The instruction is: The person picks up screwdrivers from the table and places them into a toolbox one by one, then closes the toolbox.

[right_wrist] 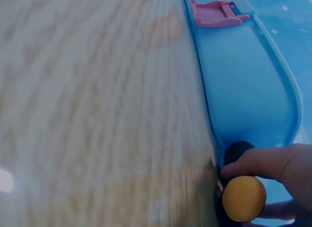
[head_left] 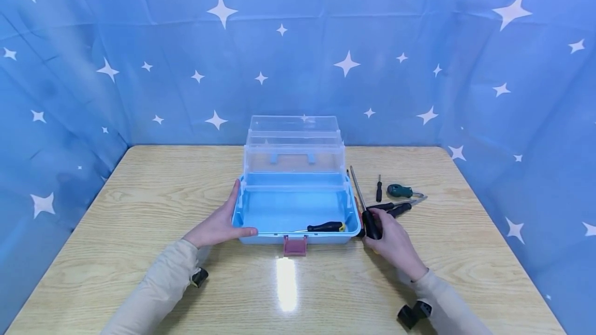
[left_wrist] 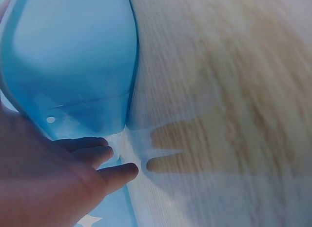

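Note:
A light blue toolbox [head_left: 265, 240] stands on the table with its clear lid [head_left: 293, 159] raised. My left hand [head_left: 221, 225] rests against its left front corner, thumb along the front rim; in the left wrist view the fingers [left_wrist: 119, 177] lie straight beside the box. Inside, a black-handled screwdriver [head_left: 325, 227] lies along the front wall. Just right of the box, my right hand [head_left: 396, 237] grips a long screwdriver [head_left: 370, 224] by its black handle, shaft pointing away and tilted up. A yellow end cap [right_wrist: 243, 198] shows below the thumb in the right wrist view.
Right of the box lie a small black screwdriver [head_left: 379, 191], a green-handled screwdriver [head_left: 399, 191] and black-handled tools [head_left: 399, 210] near my right hand. A pink latch [head_left: 295, 246] hangs from the box front. A blue star-patterned curtain [head_left: 298, 50] surrounds the table's back and sides.

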Demonstrator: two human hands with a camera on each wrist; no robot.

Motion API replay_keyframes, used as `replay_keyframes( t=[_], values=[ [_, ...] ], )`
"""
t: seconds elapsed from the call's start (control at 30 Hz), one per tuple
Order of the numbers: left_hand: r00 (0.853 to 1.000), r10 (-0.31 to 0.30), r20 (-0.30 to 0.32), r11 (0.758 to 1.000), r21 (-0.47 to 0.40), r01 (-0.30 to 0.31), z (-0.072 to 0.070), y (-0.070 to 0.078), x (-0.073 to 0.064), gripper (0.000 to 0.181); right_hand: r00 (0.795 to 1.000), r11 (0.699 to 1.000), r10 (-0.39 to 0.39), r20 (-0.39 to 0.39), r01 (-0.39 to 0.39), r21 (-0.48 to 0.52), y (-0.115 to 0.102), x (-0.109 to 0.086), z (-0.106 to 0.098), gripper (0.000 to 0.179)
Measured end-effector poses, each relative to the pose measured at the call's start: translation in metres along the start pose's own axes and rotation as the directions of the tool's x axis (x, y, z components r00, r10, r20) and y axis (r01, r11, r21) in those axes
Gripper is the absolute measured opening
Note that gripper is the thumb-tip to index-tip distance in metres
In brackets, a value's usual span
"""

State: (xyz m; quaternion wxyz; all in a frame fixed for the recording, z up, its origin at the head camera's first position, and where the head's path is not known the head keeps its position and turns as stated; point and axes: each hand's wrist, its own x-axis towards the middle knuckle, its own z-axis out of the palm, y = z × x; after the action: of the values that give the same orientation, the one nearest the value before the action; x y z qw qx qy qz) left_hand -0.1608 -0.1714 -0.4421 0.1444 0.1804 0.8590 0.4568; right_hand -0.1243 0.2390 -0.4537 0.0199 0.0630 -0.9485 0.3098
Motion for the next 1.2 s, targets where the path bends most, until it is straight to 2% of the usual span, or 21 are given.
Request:
replay_keyframes(
  t=[0.43,0.83,1.03,1.2],
  values=[
    [1.000,-0.004,-0.002,1.000,0.008,0.004,0.001,0.001,-0.001,0.124,0.999,1.000,0.005,-0.036,-0.005,0.009,0.006,0.000,-0.004,0.060],
    [1.000,-0.018,0.007,1.000,0.007,0.018,0.000,0.000,0.000,0.125,0.990,0.999,0.038,-0.135,-0.036,0.015,0.007,0.008,-0.014,0.055],
    [1.000,-0.018,0.003,1.000,0.015,0.018,0.000,-0.001,0.001,0.124,0.976,1.000,-0.002,-0.219,0.007,0.023,0.009,0.014,-0.013,0.051],
    [1.000,-0.023,0.004,1.000,0.018,0.023,0.000,-0.001,0.001,0.125,0.972,0.998,-0.006,-0.233,0.021,0.059,0.012,0.018,-0.012,0.050]
  ],
)
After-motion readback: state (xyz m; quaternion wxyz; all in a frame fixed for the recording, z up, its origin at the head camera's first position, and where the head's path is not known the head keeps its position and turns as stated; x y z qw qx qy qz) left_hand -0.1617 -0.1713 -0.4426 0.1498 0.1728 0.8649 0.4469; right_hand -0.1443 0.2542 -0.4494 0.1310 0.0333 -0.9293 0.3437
